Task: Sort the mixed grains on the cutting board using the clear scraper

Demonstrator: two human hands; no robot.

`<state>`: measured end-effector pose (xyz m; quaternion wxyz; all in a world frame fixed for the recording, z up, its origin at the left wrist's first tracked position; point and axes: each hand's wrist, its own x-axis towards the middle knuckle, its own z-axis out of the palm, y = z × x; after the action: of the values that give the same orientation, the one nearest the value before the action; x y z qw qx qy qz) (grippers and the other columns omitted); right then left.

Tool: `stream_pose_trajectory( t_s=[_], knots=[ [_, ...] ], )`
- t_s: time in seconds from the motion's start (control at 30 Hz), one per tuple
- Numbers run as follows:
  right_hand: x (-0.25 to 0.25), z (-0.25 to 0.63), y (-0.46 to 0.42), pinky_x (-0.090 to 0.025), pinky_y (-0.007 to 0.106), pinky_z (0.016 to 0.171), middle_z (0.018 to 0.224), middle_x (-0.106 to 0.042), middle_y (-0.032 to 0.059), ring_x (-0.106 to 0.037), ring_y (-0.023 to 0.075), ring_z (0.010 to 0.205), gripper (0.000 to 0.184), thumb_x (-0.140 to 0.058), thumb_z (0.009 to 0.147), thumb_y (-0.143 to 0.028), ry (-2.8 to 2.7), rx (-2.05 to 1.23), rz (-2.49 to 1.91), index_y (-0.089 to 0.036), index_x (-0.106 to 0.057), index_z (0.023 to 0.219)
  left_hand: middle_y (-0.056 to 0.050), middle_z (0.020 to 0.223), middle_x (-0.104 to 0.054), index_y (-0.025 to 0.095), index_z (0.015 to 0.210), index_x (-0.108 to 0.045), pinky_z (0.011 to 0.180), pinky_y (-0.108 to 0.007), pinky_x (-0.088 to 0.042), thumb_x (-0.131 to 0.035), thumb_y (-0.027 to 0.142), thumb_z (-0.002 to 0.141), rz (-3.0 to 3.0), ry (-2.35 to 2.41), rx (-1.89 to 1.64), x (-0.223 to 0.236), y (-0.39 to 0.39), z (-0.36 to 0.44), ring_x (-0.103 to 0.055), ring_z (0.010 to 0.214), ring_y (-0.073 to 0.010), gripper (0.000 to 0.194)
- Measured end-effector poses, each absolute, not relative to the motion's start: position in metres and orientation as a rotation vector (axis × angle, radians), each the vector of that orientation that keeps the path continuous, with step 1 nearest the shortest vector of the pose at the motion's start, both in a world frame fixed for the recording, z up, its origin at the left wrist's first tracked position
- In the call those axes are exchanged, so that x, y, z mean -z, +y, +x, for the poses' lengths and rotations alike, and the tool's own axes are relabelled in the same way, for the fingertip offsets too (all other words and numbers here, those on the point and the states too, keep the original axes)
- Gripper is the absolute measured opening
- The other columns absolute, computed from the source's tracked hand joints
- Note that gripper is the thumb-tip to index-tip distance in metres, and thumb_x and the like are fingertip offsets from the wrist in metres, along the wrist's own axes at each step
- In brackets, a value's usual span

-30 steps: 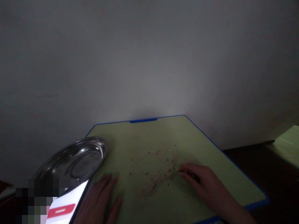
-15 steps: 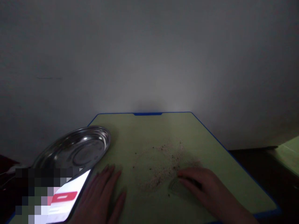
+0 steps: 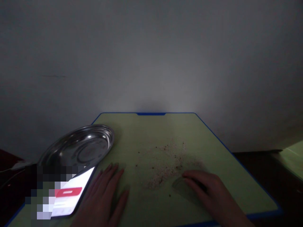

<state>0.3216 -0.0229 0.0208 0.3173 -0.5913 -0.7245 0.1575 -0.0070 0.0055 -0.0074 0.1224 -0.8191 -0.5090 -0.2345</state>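
Observation:
My left hand (image 3: 104, 194) lies palm down on the pale green tabletop (image 3: 132, 132), fingers spread, beside a phone with its screen lit (image 3: 73, 192). My right hand (image 3: 208, 189) is on the right side of the table, thumb and forefinger pinched together. Whatever is between those fingertips, if anything, is too small to make out. Just left of and beyond the fingertips spreads a thin scatter of fine pale grains (image 3: 163, 176) with several dark specks among them. One dark speck (image 3: 169, 195) lies apart, nearer to me.
A shiny metal basin (image 3: 78, 148) stands at the table's left, beyond the phone. Blue edging (image 3: 151, 113) runs round the table, whose far side meets a grey wall (image 3: 151, 56). A pale cable (image 3: 14, 167) shows at far left. Another pale green surface (image 3: 293, 151) is at far right.
The view has tilted and shifted slightly. My right hand's pinched fingers have drawn a little towards me, and one dark speck lies farther from the scatter. The left hand stays flat.

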Motion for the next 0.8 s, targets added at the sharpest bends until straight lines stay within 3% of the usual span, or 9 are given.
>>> stream_pose_trajectory(
  t_s=[0.4,0.8],
  knots=[
    [-0.022,0.301,-0.036,-0.059,0.029,0.072,0.095,-0.079,0.003,-0.074,0.0205,0.084,0.023,-0.053,0.094,-0.021,-2.094,-0.565,-1.44,-0.025,-0.075,0.097,-0.013,0.131,-0.066,0.022,0.129,-0.054,0.093,-0.056,-0.056,-0.048,0.047,0.092,-2.411,-1.527,0.712,-0.002,0.004,-0.001,-0.063,0.12,-0.0345,0.045],
    [-0.013,0.294,-0.048,-0.059,0.033,0.075,0.096,-0.079,0.0024,-0.074,0.0226,0.086,0.023,-0.054,0.095,-0.025,-2.149,-0.602,-1.379,-0.027,-0.075,0.101,-0.015,0.129,-0.066,0.019,0.127,-0.056,0.091,-0.059,-0.056,-0.044,0.046,0.095,-2.406,-1.511,0.71,-0.001,0.001,0.001,-0.063,0.119,-0.0355,0.043]
  ],
)
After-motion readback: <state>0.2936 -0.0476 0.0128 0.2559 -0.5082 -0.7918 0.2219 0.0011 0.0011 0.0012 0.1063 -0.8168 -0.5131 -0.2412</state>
